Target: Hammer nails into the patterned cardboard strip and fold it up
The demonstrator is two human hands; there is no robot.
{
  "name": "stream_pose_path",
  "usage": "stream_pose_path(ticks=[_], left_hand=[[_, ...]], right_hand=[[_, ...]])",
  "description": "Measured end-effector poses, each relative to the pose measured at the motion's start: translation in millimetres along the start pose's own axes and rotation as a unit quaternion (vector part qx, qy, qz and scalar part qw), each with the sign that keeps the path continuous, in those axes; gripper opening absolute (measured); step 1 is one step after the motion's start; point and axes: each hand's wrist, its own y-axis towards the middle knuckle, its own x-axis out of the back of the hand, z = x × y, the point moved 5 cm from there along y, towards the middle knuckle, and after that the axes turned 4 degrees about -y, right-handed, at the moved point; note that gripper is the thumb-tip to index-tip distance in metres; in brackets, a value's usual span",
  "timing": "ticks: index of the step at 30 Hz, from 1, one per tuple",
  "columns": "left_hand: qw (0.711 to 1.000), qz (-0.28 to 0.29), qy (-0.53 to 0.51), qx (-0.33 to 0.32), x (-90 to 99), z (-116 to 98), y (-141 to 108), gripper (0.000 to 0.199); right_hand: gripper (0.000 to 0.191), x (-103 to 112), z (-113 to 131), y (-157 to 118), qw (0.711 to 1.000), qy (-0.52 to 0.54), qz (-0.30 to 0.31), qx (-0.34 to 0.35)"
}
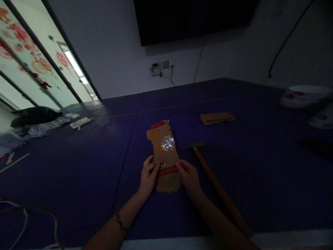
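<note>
A torn piece of brown cardboard (168, 156), dotted with many small dark marks, lies lengthwise in front of me. It has red printed bands, an orange patch and a shiny strip of clear tape. My left hand (150, 175) is closed at its left edge, thumb and fingertips together; a few tiny bright specks show beside them, too small to name. At the right edge, my right hand (189, 174) pinches the cardboard between thumb and fingers. Just right of that hand lies a hammer (217, 184) with a wooden handle, its metal head pointing away from me.
Thin dark nail-like pieces (111, 171) lie to the left on the purple tabletop (85, 180). Further back is a folded brown cardboard piece (218, 118). A small white tray (80, 123) sits far left, a white tub (304, 96) far right. Cables (56, 222) curl at lower left.
</note>
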Motion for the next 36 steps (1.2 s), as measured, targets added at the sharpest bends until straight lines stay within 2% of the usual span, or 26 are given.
stream_pose_path(ticks=[7, 14, 16, 26, 36], left_hand=[[1.000, -0.001, -0.030, 0.006, -1.3, -1, -1, 0.026], [0.993, -0.101, -0.057, -0.006, 14.9, -6, 2, 0.027], [0.992, -0.109, -0.063, 0.006, 16.8, -3, 4, 0.027], [0.998, -0.032, -0.052, 0.034, 6.0, -2, 1, 0.029], [1.000, -0.019, -0.002, -0.005, 5.6, -5, 2, 0.021]], right_hand=[[0.017, 1, -3, 0, 1.000, 0.015, -0.001, -0.007], [0.018, 2, -7, 1, 1.000, 0.015, 0.000, -0.013], [0.018, 2, -6, 1, 1.000, 0.020, -0.010, -0.011], [0.018, 2, 1, -1, 0.998, 0.049, -0.026, -0.027], [0.019, 2, 1, -1, 0.997, 0.059, -0.031, -0.034]])
